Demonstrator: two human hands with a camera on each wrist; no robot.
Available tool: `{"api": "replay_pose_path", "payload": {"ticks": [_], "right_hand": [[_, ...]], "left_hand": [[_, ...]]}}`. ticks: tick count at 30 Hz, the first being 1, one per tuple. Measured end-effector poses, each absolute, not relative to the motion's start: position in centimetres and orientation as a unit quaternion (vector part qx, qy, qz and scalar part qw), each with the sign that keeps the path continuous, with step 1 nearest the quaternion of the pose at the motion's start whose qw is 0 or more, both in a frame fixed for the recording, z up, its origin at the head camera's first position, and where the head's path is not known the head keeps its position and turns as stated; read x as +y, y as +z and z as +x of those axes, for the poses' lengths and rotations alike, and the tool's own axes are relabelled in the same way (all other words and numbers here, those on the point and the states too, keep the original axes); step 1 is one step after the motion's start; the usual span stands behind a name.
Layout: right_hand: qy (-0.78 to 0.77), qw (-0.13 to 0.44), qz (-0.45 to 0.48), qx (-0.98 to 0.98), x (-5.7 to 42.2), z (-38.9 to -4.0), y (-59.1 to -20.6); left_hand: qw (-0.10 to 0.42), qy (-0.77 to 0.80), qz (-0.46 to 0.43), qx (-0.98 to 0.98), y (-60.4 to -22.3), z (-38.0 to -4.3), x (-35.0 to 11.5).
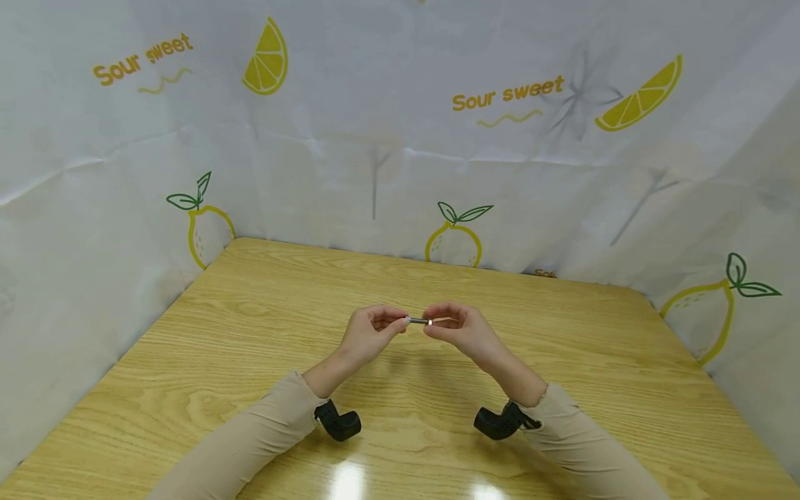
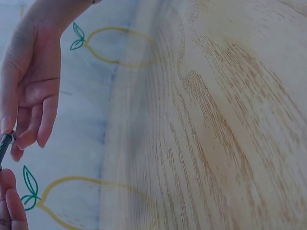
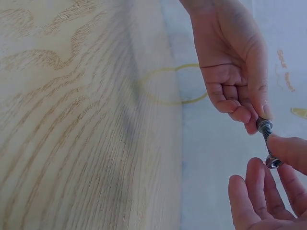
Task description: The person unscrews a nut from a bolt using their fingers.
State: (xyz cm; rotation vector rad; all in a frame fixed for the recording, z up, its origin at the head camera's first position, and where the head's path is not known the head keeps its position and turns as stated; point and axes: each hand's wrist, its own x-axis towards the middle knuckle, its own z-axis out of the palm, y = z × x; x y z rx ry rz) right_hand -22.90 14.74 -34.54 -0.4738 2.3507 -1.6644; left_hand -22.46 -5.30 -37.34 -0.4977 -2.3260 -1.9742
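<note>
A small metal bolt [image 1: 419, 321] with a dark threaded shank is held between both hands above the table. My left hand [image 1: 370, 332] pinches one end between thumb and fingers; the right wrist view shows dark ring-like pieces [image 3: 264, 125] under that thumb. My right hand [image 1: 459, 328] holds the other end, its thumb along the shank and several fingers spread. A shiny rounded piece [image 3: 273, 162] sits at this end; whether it is a nut or the bolt's head I cannot tell. In the left wrist view the bolt [image 2: 5, 144] is partly cut off by the edge.
A wood-grain table [image 1: 262, 347] spreads under both hands. A white curtain [image 1: 350, 104] printed with lemons and lettering stands along its back and sides. Black wrist mounts [image 1: 337, 421] are strapped by the beige sleeves [image 1: 262, 430].
</note>
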Motion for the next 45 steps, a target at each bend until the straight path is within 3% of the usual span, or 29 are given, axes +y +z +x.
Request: {"api": "replay_pose_path", "payload": {"ticks": [10,20,30,45], "right_hand": [[-0.583,0.154,-0.162,0.782,14.68,-23.28,-34.52],[-0.573,0.121,-0.179,0.791,14.93,-22.92,-34.51],[-0.583,0.169,-0.155,0.780,14.63,-23.19,-34.24],[-0.568,0.112,-0.164,0.799,14.69,-22.84,-34.52]], "left_hand": [[0.028,-0.637,-0.156,-0.755,-37.22,-22.35,-5.26],[0.020,-0.638,-0.151,-0.755,-37.28,-22.35,-5.36],[0.021,-0.636,-0.143,-0.758,-37.46,-22.54,-5.27],[0.016,-0.637,-0.145,-0.757,-37.45,-22.51,-5.32]]}}
